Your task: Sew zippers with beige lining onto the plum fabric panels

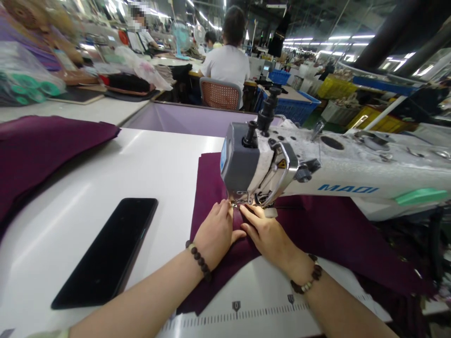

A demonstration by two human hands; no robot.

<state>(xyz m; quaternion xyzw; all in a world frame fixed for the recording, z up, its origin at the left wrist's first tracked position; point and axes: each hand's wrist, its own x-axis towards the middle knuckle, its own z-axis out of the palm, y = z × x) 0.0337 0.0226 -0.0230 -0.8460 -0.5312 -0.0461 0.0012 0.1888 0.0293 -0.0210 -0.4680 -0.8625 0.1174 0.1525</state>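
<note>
A dark purple fabric piece [317,234] lies on the white table [148,169] under the head of a white and grey sewing machine [282,164]. My left hand [214,232] rests on the fabric just left of the presser foot, fingers together and pressed flat. My right hand [266,232] lies on the fabric right in front of the needle, fingers stretched toward the foot. Both wrists wear dark bead bracelets. The needle area is partly hidden by the machine head.
A black phone [109,251] lies face up on the table at the left. More purple fabric [38,155] is heaped at the far left. A ruler scale [239,314] runs along the table's front edge. A person in a white shirt [227,61] sits ahead; blue and yellow crates stand to the right.
</note>
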